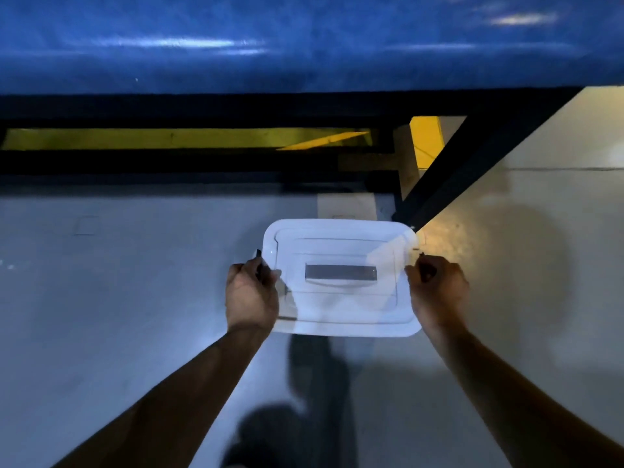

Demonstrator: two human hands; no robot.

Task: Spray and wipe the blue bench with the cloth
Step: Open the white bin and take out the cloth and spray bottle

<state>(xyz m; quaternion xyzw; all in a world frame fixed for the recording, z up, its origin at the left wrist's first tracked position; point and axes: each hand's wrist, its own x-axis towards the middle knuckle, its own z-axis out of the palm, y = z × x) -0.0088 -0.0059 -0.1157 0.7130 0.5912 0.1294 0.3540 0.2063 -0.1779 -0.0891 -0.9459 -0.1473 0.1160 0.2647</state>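
Below a blue padded bench [304, 42] on a black frame [472, 170], a white plastic box lid [341, 278] with a grey recessed handle is held over a pale grey floor [101, 282]. Left hand [251, 295] grips its left edge — fingers curled round the rim. Right hand [437, 292] grips the right edge the same way. Neither cloth nor spray bottle shows — yellow flooring [169, 138] glows under the bench.

No writing, label, brand or number can be read anywhere in this view. The grey rectangular patch at the middle of the white lid [341, 278] is blank or too blurred to tell, and the blue bench [304, 42] along the top edge bears no sign
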